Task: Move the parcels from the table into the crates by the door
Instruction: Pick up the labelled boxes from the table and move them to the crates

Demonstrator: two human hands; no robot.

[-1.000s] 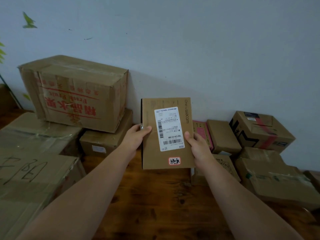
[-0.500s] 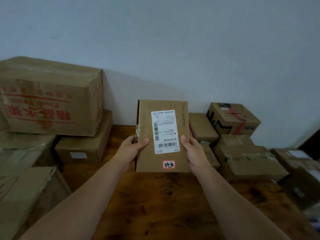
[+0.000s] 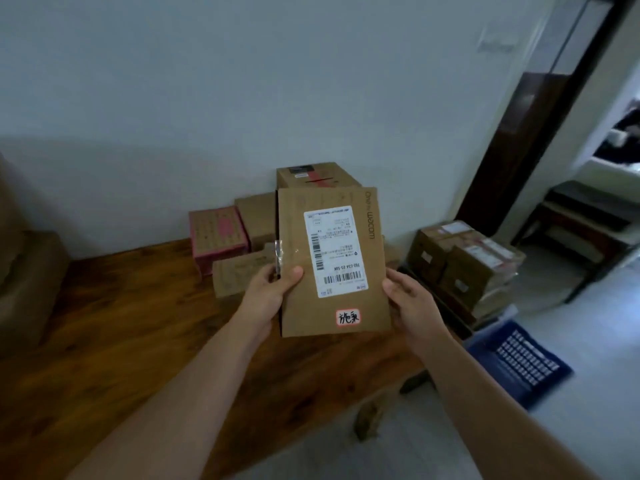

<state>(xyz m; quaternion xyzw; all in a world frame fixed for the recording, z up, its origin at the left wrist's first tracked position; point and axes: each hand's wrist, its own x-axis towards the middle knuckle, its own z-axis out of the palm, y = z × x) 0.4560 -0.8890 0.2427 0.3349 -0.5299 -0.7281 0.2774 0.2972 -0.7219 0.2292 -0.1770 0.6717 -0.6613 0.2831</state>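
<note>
A flat brown cardboard parcel (image 3: 332,261) is held upright in the air above the dark wooden table (image 3: 138,323), its face turned to the camera. It is gripped at both long edges: the left hand (image 3: 266,296) is closed on the left edge with the thumb laid across the front, and the right hand (image 3: 412,303) is closed on the right edge near the lower half. A white shipping label (image 3: 334,251) is stuck on the face.

The parcel is judged to be light and fairly stiff, since it is kept flat by a two-sided grip alone. The cardboard is matt and unlikely to slip, though the thin faces could be dented if squeezed hard. The edges, as now taken, are the soundest place for a grip; one hand would probably suffice.

Against the wall on the table a pink cardboard box (image 3: 218,237) and several brown cartons (image 3: 318,174) are left. Beyond the table's right end, a stack of taped brown boxes (image 3: 464,265) is seen near the doorway (image 3: 616,161); whether it sits in a crate cannot be told. Just beside it on the floor a blue plastic crate (image 3: 519,362) is seen, its perforated bottom showing. The parcel is not yet in any crate.
</note>
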